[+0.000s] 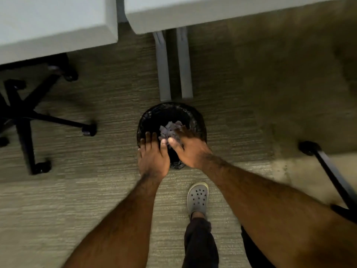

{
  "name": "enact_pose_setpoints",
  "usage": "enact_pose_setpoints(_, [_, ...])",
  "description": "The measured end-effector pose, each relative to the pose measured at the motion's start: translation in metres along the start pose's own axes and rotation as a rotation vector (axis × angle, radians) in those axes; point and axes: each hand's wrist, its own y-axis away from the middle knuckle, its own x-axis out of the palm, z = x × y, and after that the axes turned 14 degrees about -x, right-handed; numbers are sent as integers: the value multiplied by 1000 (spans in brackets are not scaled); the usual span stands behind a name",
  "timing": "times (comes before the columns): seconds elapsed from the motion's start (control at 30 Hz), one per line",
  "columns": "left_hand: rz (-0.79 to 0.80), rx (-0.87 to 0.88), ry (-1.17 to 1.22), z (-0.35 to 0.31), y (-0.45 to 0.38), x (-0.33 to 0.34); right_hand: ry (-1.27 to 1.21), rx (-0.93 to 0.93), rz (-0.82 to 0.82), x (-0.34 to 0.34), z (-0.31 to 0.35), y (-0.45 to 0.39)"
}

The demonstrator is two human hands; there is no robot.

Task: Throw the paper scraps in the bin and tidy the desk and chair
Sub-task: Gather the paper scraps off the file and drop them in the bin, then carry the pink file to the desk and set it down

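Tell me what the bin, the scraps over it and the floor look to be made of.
Bin: black, with a glossy crinkled rim, likely a thin plastic liner; the shell underneath is hidden. Scraps: small, flat, matte pale pieces with torn edges, consistent with paper, though blurred. Floor: matte beige with fine ribbed streaks, probably low-pile carpet.

Bin [195, 117] on the carpet [96, 200], just before the desk legs [173, 74]. Paper scraps [170, 129] over its mouth, under my right hand [190, 149]; my left hand [152, 157] beside it. Chair base [25, 117] left, under one desk [48, 26]; second desk [193, 12] right. My foot [198, 198] behind the bin.
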Motion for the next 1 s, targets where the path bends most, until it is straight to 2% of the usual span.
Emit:
enact_pose_setpoints(0.13, [-58,134,-32,-25,20,-17,68,-17,-105,-26,9,22])
enact_pose_setpoints(0.3, [-71,282,-30,-76,56,-36,95,85,-204,-70,8,61])
enact_pose_setpoints(0.5, [-67,422,69,-152,118,-53,17,187,-473,-134,-2,128])
enact_pose_setpoints(0.83, [107,885,77,-277,247,-39,-107,509,-939,-200,-37,275])
enact_pose_setpoints(1.0, [231,1128,-14,-328,319,-14,-157,685,-1211,-213,-59,357])
